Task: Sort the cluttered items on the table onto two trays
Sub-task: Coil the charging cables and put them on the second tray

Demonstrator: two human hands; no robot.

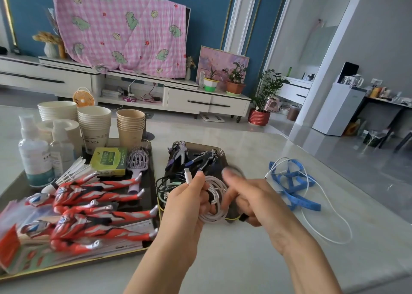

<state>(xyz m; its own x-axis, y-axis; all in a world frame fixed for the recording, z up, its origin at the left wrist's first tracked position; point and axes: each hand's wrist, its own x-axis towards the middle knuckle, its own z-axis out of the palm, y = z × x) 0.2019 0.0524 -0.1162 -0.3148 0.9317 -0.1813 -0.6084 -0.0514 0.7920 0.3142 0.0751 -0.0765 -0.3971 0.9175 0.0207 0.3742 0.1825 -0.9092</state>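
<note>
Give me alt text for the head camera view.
The left hand holds a coiled white cable over the right tray, the blurred right hand beside it. Red figures fill the left tray.

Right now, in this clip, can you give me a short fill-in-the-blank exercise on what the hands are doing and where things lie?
1. The left hand grips a coiled cable whose colour is ____.
2. The hairbrush lies on the ____ tray.
3. The blue straps lie on the table, to the ____ of both trays.
4. The two dark figures lie on the ____ tray.

Missing words: white; left; right; right
</note>
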